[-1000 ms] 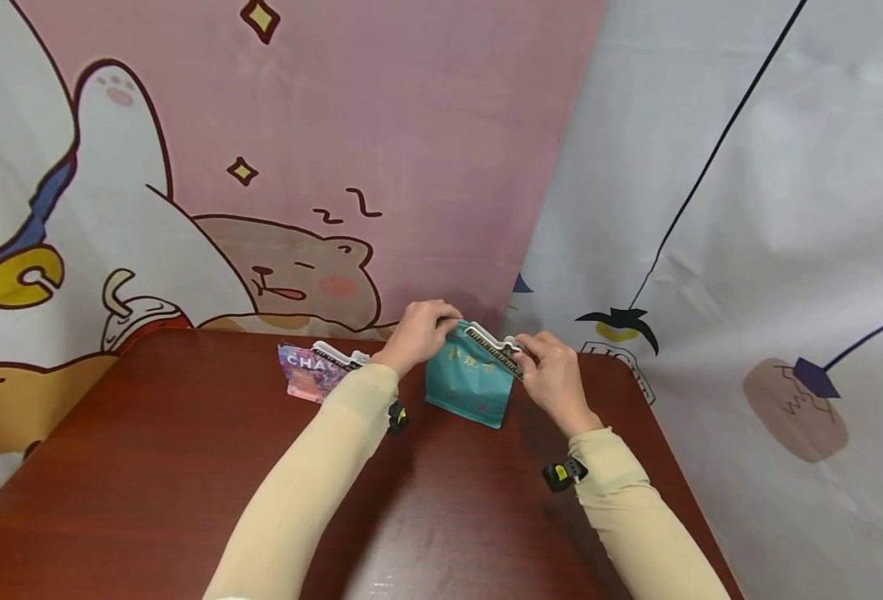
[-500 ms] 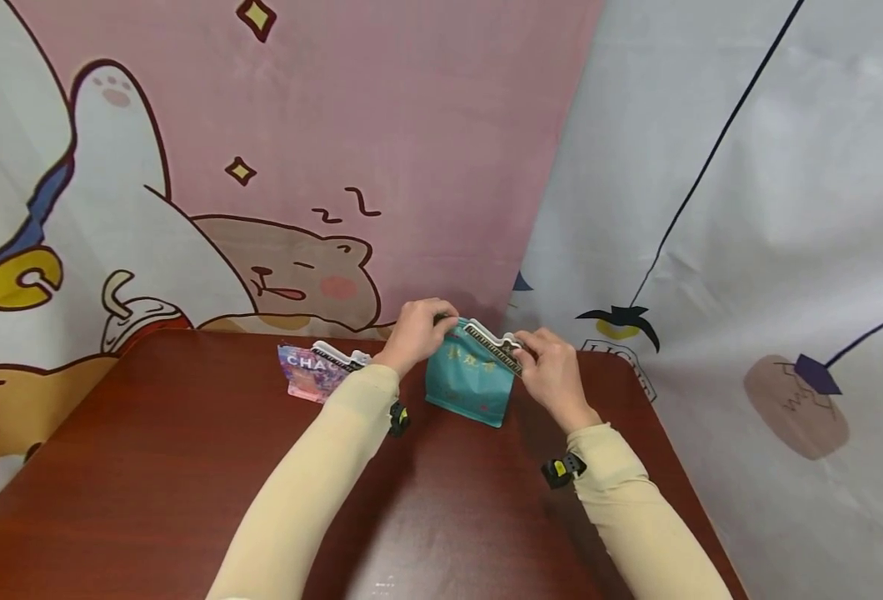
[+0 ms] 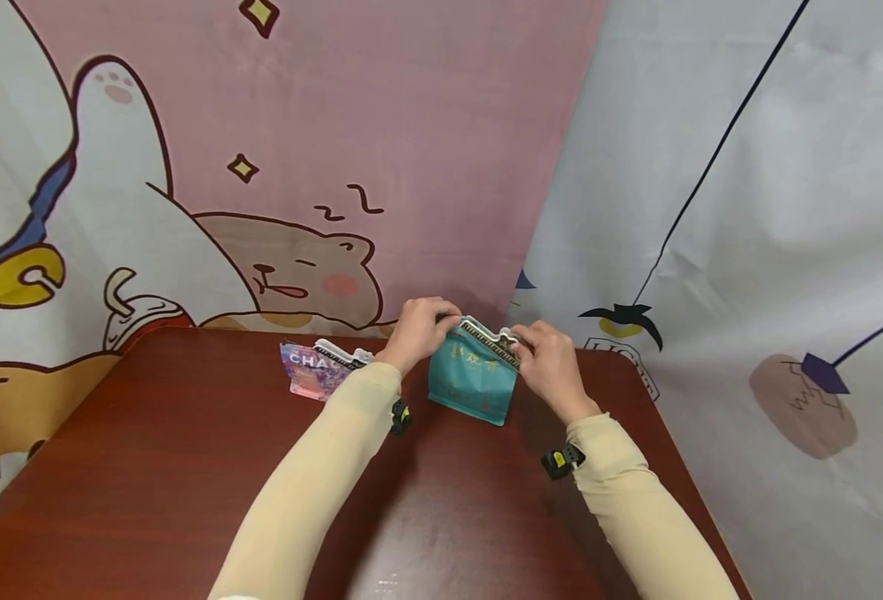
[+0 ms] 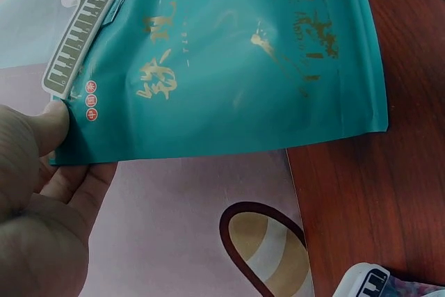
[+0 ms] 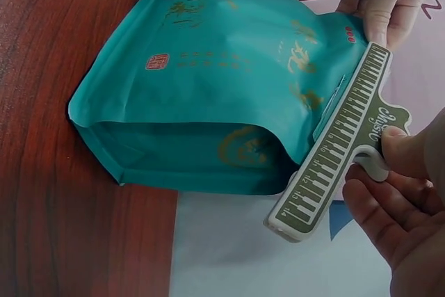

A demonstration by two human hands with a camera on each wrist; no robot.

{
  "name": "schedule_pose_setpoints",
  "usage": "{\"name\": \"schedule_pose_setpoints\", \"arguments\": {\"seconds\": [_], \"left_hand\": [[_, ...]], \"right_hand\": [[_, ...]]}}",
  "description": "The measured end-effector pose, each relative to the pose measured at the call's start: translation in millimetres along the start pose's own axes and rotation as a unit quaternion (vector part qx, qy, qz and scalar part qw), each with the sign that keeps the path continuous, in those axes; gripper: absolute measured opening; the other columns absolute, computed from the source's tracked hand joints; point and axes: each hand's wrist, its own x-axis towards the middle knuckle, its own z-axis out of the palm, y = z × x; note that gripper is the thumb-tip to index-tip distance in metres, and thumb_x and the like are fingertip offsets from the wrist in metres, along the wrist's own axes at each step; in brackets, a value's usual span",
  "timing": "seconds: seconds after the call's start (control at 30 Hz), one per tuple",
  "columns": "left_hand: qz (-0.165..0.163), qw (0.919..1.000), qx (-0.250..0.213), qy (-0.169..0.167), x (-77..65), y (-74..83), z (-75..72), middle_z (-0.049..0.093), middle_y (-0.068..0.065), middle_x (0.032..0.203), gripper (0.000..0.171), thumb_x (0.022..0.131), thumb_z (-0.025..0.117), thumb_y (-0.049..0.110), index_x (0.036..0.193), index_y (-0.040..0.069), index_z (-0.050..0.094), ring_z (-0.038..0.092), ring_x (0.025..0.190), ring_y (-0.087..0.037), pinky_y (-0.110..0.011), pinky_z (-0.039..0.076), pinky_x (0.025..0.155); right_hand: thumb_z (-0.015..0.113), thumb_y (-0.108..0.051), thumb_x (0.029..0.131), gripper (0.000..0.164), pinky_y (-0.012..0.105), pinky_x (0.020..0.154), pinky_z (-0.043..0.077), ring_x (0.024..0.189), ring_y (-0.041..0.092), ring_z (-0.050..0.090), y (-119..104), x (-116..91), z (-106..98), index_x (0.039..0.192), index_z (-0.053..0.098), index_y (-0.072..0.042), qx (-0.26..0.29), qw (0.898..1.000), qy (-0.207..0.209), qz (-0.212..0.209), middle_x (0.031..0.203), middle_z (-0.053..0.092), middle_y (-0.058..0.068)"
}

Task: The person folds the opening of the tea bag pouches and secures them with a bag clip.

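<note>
My left hand [image 3: 417, 333] pinches the upper left corner of a teal pouch [image 3: 471, 385] with gold lettering; the left wrist view shows the thumb on the pouch's front. A piano-key clip [image 5: 334, 145] lies slantwise along the pouch's top edge. Its far end comes right up to the left thumb. My right hand [image 3: 552, 367] grips the clip's handle between thumb and fingers. In the right wrist view, the pouch's gusseted side [image 5: 188, 154] faces the camera. The pouch stands upright at the back of the table.
Left of the teal pouch stands a pink and purple pouch [image 3: 308, 375] with a similar piano-key clip [image 3: 341, 357] across its top; the left forearm partly covers it. A cartoon-printed curtain [image 3: 441, 150] hangs behind the dark red table [image 3: 187, 467].
The clip has shifted slightly left along the top of the teal pouch, with the right hand on it. My left hand stays at the same corner.
</note>
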Motion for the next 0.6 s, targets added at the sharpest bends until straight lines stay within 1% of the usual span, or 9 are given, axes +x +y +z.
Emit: {"name": "schedule_pose_setpoints", "arguments": {"seconds": [0.13,0.27,0.47,0.6], "left_hand": [[0.004,1.0000,0.005,0.000,0.2,0.1,0.0,0.077,-0.003,0.102,0.014,0.099,0.070,0.018,0.104,0.012,0.082,0.071,0.099,-0.024,-0.040,0.053,0.095],[0.006,1.0000,0.007,0.002,-0.5,0.3,-0.4,0.078,-0.004,0.102,0.014,0.099,0.070,0.017,0.104,0.012,0.082,0.072,0.099,-0.024,-0.041,0.054,0.095],[0.000,0.9999,0.010,0.000,-0.9,-0.2,0.1,0.077,-0.004,0.104,0.015,0.100,0.070,0.018,0.106,0.013,0.082,0.071,0.097,-0.023,-0.039,0.056,0.090],[0.005,0.9999,0.010,0.006,-1.2,-0.4,0.9,0.078,-0.004,0.104,0.015,0.099,0.070,0.017,0.106,0.012,0.082,0.072,0.095,-0.022,-0.037,0.057,0.086]], "right_hand": [[0.077,0.002,0.089,0.022,0.040,0.059,0.049,0.066,0.027,0.061,-1.6,1.5,-1.0,0.111,0.078,0.002,0.001,1.000,-0.009,0.002,0.087,0.068,0.014],[0.076,0.002,0.089,0.021,0.040,0.060,0.050,0.067,0.027,0.061,-2.9,2.3,-0.7,0.111,0.078,0.002,0.000,1.000,-0.013,0.006,0.089,0.068,0.015],[0.075,0.000,0.092,0.019,0.041,0.061,0.049,0.068,0.029,0.062,-5.0,3.4,-0.9,0.110,0.078,0.002,-0.005,1.000,-0.012,0.015,0.089,0.069,0.016],[0.074,-0.001,0.092,0.018,0.043,0.061,0.050,0.068,0.030,0.062,-6.3,4.4,-0.7,0.109,0.078,0.002,-0.007,1.000,-0.007,0.015,0.088,0.069,0.016]]}}
